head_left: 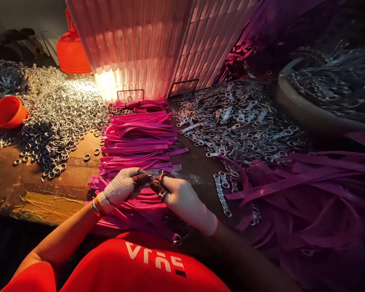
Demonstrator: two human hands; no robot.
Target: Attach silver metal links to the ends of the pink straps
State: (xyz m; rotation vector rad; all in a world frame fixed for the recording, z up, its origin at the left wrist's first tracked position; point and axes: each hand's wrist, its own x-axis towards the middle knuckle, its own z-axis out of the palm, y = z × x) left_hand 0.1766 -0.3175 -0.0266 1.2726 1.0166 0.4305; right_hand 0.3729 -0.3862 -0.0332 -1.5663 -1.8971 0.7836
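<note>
Red shirt (134, 267) with white lettering fills the bottom center of the frame, nearest the camera. Both hands are gloved and meet just above it, near frame center. Left hand (120, 188): dotted pale glove, dark wrapping on the fingers, metal bracelet (95, 209) at the wrist; grip narrow, fingertips pinched. Right hand (184, 200): plain pale glove, dark wrapping at the fingers, grip narrow too, fingertips close to the left ones. Can't tell what, if anything, is pinched between them; too small and blurred. Pink straps (140, 134) are directly under and beyond the hands, bundles laid crosswise in a column up the middle of the surface (76, 162). Loose metal ring (177, 239) just above the shirt, lower center. Big heap of small metal rings (69, 105) upper left, a few strays toward center. Orange cup (7, 112) at left edge beside the heap, orange lampshade (73, 50) above it. Ribbed translucent panels (140, 52) stand upright behind the straps, brightly lit at lower left. Right of center: spread of metal link pieces (231, 117). Upper right: large basin (307, 105) filled with more metal pieces. Lower right: tangled purple straps (307, 202), in shadow.
</note>
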